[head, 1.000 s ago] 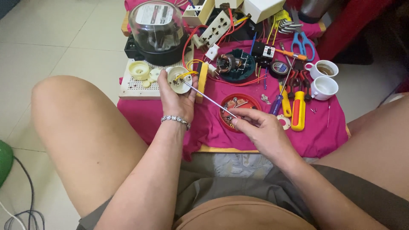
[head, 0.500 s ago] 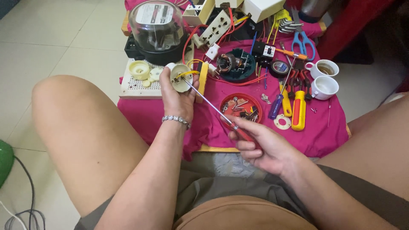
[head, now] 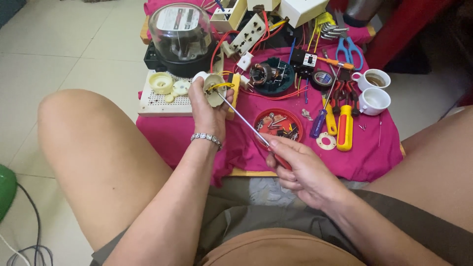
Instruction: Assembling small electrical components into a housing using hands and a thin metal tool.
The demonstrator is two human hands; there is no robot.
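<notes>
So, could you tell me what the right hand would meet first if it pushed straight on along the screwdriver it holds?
The right hand points up-left along the screwdriver, whose tip already sits at the cream round fitting in the left hand; that fitting comes first.

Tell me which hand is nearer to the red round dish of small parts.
Right. The right hand grips the screwdriver just below the red dish; the left hand is farther off to the dish's left.

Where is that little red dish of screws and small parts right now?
In the head view, the red dish sits near the middle of the pink cloth, just beyond the right hand, under the screwdriver shaft, with the purple-handled screwdriver on its right.
</notes>
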